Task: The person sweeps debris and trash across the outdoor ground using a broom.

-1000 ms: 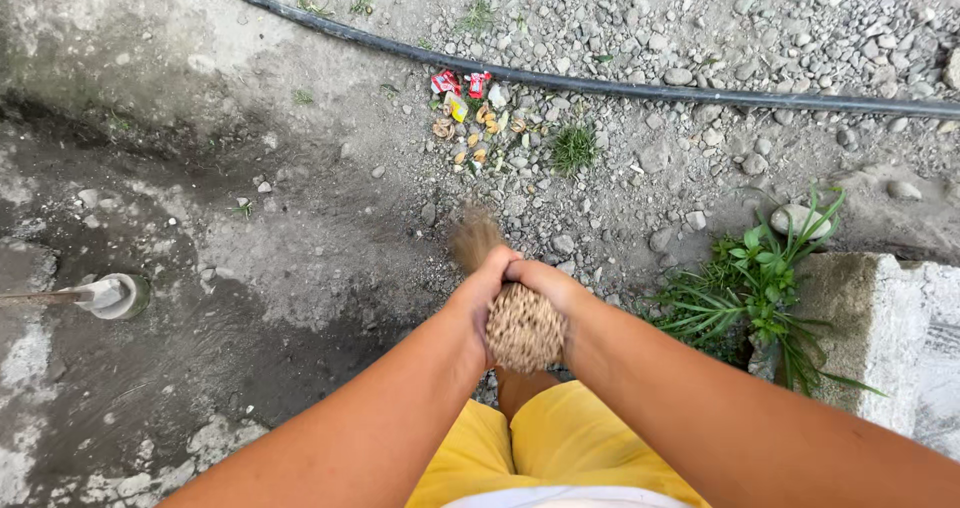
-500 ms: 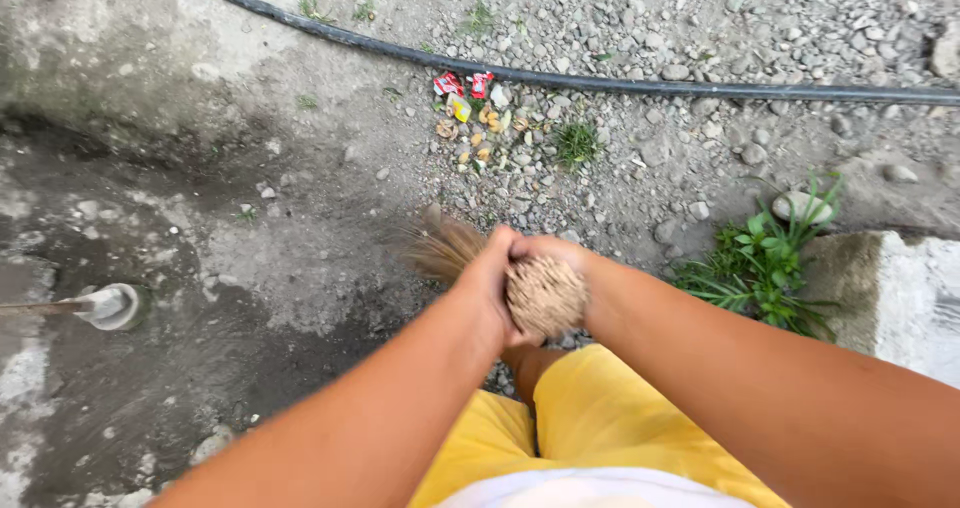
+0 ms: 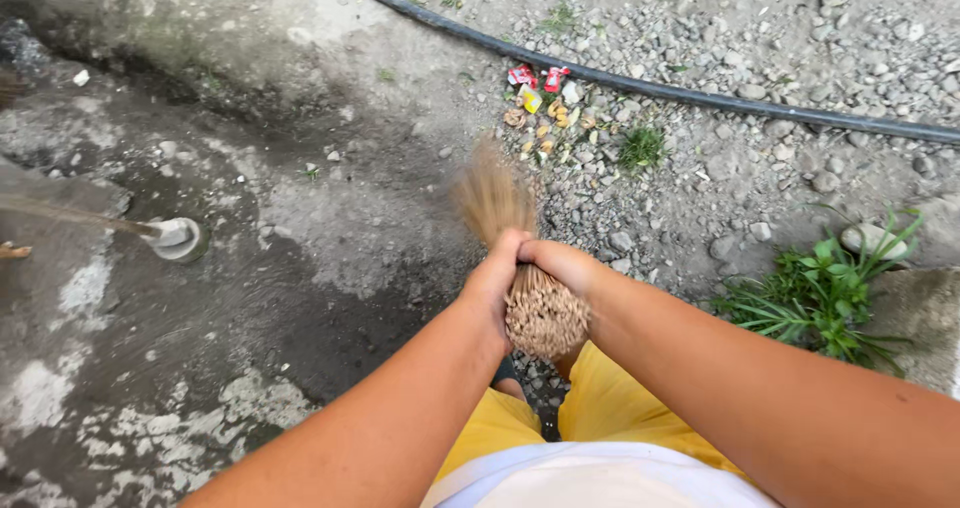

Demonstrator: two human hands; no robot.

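1. Straw-coloured and bundled tight, the stick broom [image 3: 540, 303] sits upright in front of me, its cut butt end facing the camera and its bristle tips [image 3: 492, 193] blurred over the ground [image 3: 330, 208].
2. My left hand [image 3: 492, 280] is clamped round the bundle near the top; my right hand [image 3: 560, 264] is wrapped on the other side, the two touching.
3. I judge the broom light, made of many thin stiff ribs that flex at the tips and stay rigid where they are bound.
4. The binding zone under my hands looks like the place to grip: lower down the ribs would splay and slip apart.
5. The surface looks dry and rough, so not slippery, though single ribs could snap if bent hard.
6. Beyond the tips lies a small litter pile [image 3: 545, 103] of wrappers and dry leaves on the gravel, just short of the black hose [image 3: 700, 93].
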